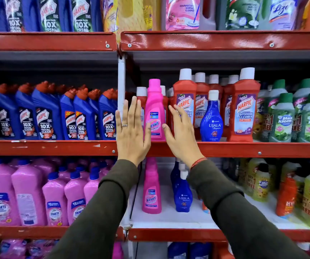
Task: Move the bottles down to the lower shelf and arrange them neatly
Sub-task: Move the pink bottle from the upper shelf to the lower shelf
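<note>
A pink Vanish bottle [155, 109] stands upright at the front of the middle shelf [243, 149]. My left hand [131, 129] is flat and open just left of it, thumb at its label. My right hand [182, 135] is open just right of it, fingers spread, thumb close to the bottle's lower side. Neither hand grips it. A blue Ujala bottle [211, 118] stands on the same shelf further right. On the white lower shelf [169, 221] stand another pink Vanish bottle [151, 191] and blue Ujala bottles [183, 195], one behind the other.
Red Harpic bathroom cleaner bottles [243, 105] fill the middle shelf behind and right, green-capped Max Kleen bottles [283, 118] beyond. Blue Harpic bottles [47, 116] fill the left bay. Pink bottles [29, 195] sit lower left, yellow and orange bottles [285, 195] lower right. A white upright post [121, 83] divides the bays.
</note>
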`<state>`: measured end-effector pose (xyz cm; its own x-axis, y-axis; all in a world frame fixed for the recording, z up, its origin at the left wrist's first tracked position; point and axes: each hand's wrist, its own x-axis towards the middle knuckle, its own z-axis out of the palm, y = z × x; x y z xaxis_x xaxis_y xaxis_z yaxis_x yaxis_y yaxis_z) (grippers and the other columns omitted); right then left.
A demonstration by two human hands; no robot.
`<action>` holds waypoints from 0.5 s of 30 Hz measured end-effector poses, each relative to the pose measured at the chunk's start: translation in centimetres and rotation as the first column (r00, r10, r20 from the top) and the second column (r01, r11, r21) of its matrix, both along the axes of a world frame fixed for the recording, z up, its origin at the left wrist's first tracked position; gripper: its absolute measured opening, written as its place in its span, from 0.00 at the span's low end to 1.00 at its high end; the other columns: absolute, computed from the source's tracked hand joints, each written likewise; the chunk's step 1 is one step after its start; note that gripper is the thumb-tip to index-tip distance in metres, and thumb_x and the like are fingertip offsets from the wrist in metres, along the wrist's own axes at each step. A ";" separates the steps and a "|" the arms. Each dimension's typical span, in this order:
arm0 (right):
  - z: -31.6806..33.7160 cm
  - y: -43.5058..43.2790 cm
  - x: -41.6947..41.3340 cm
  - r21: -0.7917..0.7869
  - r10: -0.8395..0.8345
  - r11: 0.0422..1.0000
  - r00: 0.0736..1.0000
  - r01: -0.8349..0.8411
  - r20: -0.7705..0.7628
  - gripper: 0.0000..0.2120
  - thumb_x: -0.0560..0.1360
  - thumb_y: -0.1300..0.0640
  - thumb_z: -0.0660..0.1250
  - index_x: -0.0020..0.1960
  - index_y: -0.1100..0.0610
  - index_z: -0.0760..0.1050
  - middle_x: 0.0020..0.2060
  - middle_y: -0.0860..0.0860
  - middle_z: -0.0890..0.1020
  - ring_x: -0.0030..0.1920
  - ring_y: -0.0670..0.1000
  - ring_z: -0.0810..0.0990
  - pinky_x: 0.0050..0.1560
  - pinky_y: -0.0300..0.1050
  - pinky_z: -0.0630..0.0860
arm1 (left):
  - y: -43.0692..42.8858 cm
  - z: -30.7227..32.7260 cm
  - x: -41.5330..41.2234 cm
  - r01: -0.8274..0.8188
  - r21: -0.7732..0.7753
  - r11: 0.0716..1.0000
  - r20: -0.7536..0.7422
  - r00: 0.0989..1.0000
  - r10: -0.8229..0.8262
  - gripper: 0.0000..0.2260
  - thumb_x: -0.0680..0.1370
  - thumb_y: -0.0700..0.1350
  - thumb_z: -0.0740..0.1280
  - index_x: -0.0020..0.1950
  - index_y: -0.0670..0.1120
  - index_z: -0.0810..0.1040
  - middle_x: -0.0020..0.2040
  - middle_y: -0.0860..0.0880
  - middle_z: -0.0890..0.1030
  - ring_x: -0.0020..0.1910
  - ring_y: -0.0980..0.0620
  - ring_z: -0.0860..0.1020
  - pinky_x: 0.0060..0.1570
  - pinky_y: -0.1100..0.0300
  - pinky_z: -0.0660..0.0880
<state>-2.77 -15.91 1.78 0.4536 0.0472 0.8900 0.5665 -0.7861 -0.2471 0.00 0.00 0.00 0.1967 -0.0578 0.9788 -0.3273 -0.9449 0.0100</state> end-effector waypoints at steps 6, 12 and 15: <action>0.8 2.6 2.2 0.251 0.231 0.955 0.926 -0.158 -0.298 0.28 0.83 0.56 0.61 0.80 0.60 0.57 0.75 0.58 0.68 0.76 0.55 0.65 0.77 0.44 0.59 | 3.3 -1.8 1.3 -0.010 -0.030 0.999 -0.076 0.997 0.008 0.29 0.85 0.50 0.52 0.84 0.41 0.53 0.85 0.45 0.54 0.84 0.45 0.48 0.83 0.43 0.45; 1.5 3.0 3.1 0.368 0.317 0.910 0.891 -0.190 -0.324 0.25 0.82 0.58 0.62 0.77 0.60 0.60 0.70 0.59 0.75 0.68 0.57 0.76 0.69 0.54 0.75 | 5.1 -3.5 2.7 -0.049 -0.026 0.998 -0.128 0.991 0.045 0.27 0.86 0.51 0.48 0.84 0.42 0.53 0.85 0.47 0.53 0.85 0.46 0.49 0.83 0.47 0.44; 1.6 2.6 3.6 0.417 0.360 0.884 0.875 -0.210 -0.324 0.26 0.81 0.60 0.65 0.76 0.60 0.60 0.69 0.59 0.76 0.65 0.55 0.79 0.65 0.49 0.77 | 5.1 -3.6 3.2 -0.030 -0.031 0.999 -0.147 0.989 0.025 0.27 0.86 0.51 0.46 0.84 0.43 0.52 0.85 0.47 0.53 0.85 0.46 0.50 0.83 0.44 0.49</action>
<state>0.83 -13.27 3.41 0.7754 -0.0592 0.6287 0.5528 -0.4178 -0.7210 3.24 5.11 -3.59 0.3389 -0.0188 0.9406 -0.2940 -0.9518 0.0869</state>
